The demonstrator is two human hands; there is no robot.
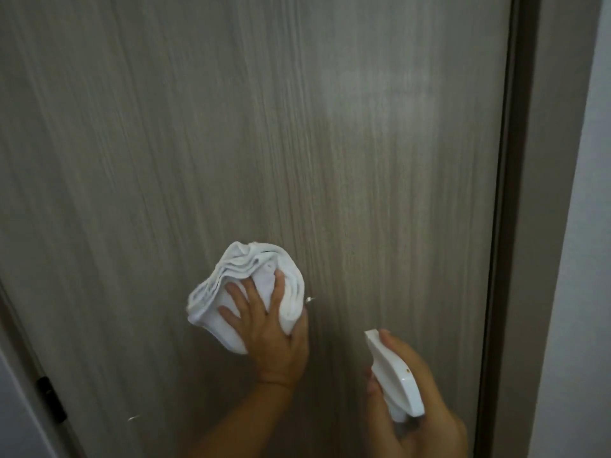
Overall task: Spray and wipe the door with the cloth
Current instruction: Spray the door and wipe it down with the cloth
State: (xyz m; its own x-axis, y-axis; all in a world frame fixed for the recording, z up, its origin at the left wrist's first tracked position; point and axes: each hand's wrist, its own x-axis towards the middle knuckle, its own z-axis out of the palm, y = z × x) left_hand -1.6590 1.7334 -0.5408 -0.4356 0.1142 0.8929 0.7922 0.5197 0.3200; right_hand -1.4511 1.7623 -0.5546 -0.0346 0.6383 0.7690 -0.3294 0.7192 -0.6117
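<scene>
Door: grey-brown wood-grain door panel (231,127) fills the view, a pale sheen at two o'clock that may be damp.
Left hand: left hand (271,335) presses a bunched white cloth (251,285) flat on the panel at six o'clock, fingers spread and clamped over its folds, likely so the wad wipes with a broad face.
Right hand: right hand (420,408) at five o'clock is wrapped round a white plastic spray bottle head (393,378), nozzle aimed up at the door and held apart from it, seemingly ready for another burst.
Edges: dark door frame (509,226) runs down at three o'clock; a black hinge (51,399) sits at eight o'clock.
Room: open panel lies above and left of the cloth for further strokes.
</scene>
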